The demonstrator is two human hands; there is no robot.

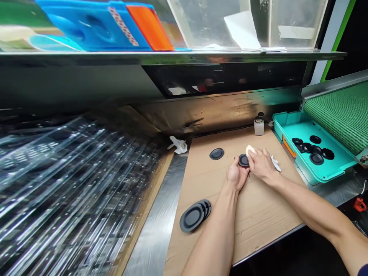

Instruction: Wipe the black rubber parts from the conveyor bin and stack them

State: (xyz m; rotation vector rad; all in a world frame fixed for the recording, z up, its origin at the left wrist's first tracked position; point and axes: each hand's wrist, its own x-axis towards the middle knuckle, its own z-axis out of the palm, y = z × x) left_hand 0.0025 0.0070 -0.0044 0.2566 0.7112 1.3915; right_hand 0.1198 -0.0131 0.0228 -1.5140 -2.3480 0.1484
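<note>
Right of center, your left hand (237, 174) has the black disc (243, 160), thumb at its left edge, fingers curled under. Your right hand (262, 165) has fingers closed on a white pad (250, 150) at the disc's upper-right edge; can't tell how hard it presses. Step in hand: looks like wiping the disc. Next move likely calls for a steady left grip and light strokes along the rim. Loose disc (216, 154) upper-left of hands, overlapping discs (192, 217) lower center, teal tray (300, 124) at right with black parts (316, 158).
</note>
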